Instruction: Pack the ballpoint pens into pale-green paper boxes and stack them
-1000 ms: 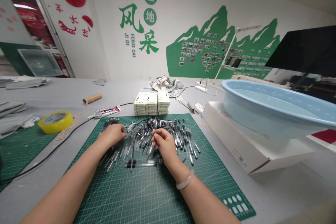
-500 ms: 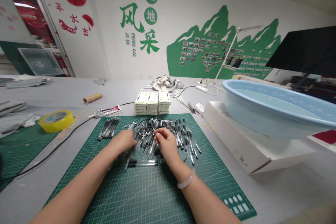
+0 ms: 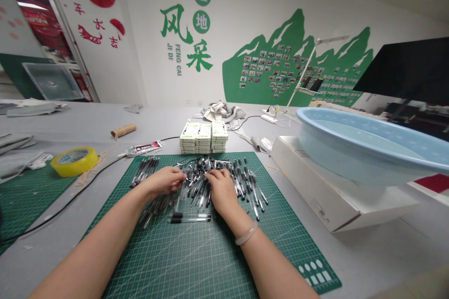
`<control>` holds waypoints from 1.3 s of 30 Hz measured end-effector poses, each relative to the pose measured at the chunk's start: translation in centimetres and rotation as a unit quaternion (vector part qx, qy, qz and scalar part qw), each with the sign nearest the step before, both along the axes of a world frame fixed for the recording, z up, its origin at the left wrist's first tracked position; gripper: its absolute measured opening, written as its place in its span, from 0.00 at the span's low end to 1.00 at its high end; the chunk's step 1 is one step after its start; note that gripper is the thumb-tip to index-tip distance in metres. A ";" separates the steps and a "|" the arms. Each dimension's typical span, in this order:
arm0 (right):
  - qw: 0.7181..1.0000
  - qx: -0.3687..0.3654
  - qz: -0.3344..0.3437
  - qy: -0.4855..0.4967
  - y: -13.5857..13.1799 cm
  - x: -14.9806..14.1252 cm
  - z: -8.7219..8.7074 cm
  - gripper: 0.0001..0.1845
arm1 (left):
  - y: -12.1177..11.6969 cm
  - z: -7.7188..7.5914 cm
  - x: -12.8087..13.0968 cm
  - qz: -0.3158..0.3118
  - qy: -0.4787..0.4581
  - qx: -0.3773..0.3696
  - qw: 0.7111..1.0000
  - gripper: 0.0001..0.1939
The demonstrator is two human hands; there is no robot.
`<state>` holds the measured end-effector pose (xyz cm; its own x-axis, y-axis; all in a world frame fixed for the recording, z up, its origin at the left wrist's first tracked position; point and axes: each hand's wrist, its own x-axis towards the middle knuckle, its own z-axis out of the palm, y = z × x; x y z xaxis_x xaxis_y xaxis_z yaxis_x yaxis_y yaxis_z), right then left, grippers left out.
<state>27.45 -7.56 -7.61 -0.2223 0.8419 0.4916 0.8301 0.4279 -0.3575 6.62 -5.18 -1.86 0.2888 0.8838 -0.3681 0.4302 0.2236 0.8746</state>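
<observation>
Grey worktop [image 3: 87, 120], green gridded mat [image 3: 175, 257]; left hand [image 3: 166, 181] and right hand [image 3: 223, 195] at black-capped clear plastic pens [image 3: 198, 190]; fingers [image 3: 214, 175] curled nearly closed, hold unclear.

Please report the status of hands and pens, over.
Left hand, right hand: both at pens, grips unclear. Pens: mostly heaped on mat. Boxes: behind pens, not blocking hands.

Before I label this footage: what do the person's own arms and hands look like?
Both forearms are bare, with no sleeves or gloves in view. A pale, smooth bangle circles the right wrist, and the right hand seems to wear a thin ring. The left hand shows no jewellery.
</observation>
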 end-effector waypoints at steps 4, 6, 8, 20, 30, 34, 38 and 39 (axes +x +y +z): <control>0.999 -0.013 -0.002 -0.041 0.4 -0.1 0.0 0.16 | 0.1 -0.3 0.0 0.001 -0.031 -0.003 1.000 0.18; 0.999 -0.018 0.003 -0.051 0.3 -0.2 0.0 0.15 | 0.1 -0.3 0.0 0.004 -0.038 -0.006 0.999 0.18; 0.998 -0.020 0.006 -0.055 0.1 -0.2 0.1 0.14 | 0.0 -0.3 0.0 0.007 -0.041 -0.009 0.999 0.18; 0.993 -0.018 0.092 -0.077 -1.1 0.0 0.9 0.11 | -0.3 -0.4 0.4 0.005 -0.057 -0.014 0.998 0.18; 0.982 0.007 0.102 -0.156 -0.8 -0.2 1.0 0.10 | -0.3 -0.6 0.5 0.009 -0.079 -0.022 0.997 0.18; 0.982 0.019 0.119 -0.147 -0.7 -0.1 1.0 0.09 | -0.5 -0.6 0.7 0.015 -0.096 -0.027 0.995 0.18; 0.990 0.010 0.126 -0.063 -0.8 0.0 1.1 0.09 | -0.3 -0.8 0.8 0.040 -0.160 0.005 0.986 0.17; 0.992 0.009 0.124 -0.032 -0.9 0.0 1.2 0.09 | -0.2 -0.7 0.8 0.054 -0.188 0.025 0.980 0.16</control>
<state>27.44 -8.47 -6.45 -0.4532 0.7487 0.4838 0.7186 0.6280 -0.2986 7.46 -5.42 -2.58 0.2985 0.9313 -0.2086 0.0519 0.2024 0.9779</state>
